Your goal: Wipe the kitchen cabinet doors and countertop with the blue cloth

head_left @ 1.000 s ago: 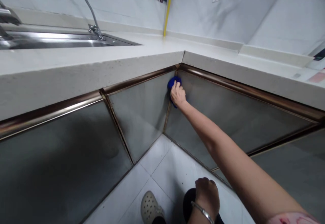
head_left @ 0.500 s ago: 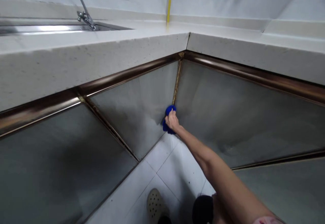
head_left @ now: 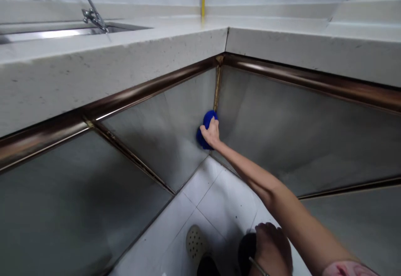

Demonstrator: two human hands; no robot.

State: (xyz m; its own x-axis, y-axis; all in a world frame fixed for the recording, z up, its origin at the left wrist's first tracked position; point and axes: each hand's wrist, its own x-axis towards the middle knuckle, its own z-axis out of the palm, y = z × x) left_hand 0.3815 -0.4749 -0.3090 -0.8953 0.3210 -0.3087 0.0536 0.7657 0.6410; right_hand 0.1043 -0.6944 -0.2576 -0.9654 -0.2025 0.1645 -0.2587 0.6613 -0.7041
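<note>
My right hand [head_left: 211, 132] reaches in from the lower right, its fingers closed on a bright blue cloth [head_left: 204, 139]. It presses the cloth against the grey cabinet panel [head_left: 188, 113], right beside the corner where two panels meet. Above the hand, a narrow brownish strip [head_left: 217, 88] runs up that corner. At the bottom edge is a dim, bare-skin shape [head_left: 273, 249] with a bumpy upper edge. I cannot make out whether it is my left hand, and no fingers show plainly there.
A white speckled countertop [head_left: 125, 61] juts out above the panels, with a dark brown rail [head_left: 150, 83] beneath. A metal faucet [head_left: 95, 19] stands by the sink [head_left: 59, 34] at upper left. White floor tiles [head_left: 200, 180] lie below. A beige clog [head_left: 196, 242] is on one foot.
The camera view has shifted slightly. My right hand and the blue cloth appear a little higher in view, still by the corner, and more of the skin-toned shape shows at the bottom.
</note>
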